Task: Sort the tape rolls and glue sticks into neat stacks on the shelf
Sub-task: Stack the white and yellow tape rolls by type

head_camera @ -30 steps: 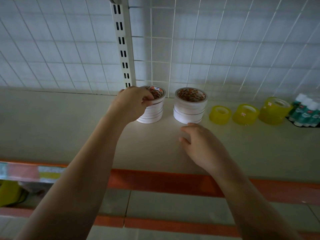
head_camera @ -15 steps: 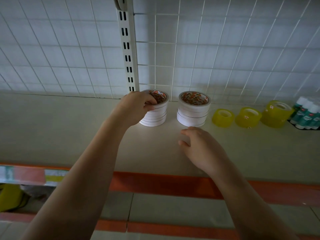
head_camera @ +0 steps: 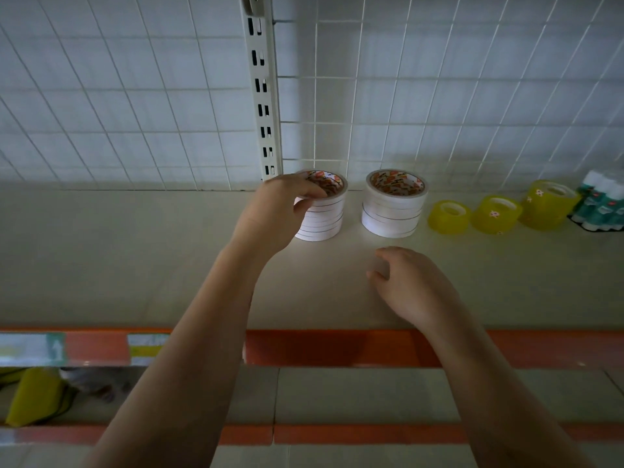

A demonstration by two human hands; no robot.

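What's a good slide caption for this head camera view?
Left hand grips one white tape stack; right hand hovers, loosely curled, before the other.

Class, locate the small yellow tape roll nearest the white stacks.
In the head view, the small yellow tape roll sits on the shelf's right side, between the right white tape stack and a second yellow roll.

A pale shelf (head_camera: pixel 135 258) with an orange front edge carries two stacks of white tape rolls, the left stack (head_camera: pixel 322 216) and the right stack (head_camera: pixel 393 204), standing side by side near the wire-grid back. To their right sit three yellow tape rolls (head_camera: pixel 449 216) in a row, then a cluster of glue sticks (head_camera: pixel 602 206) at the far right.
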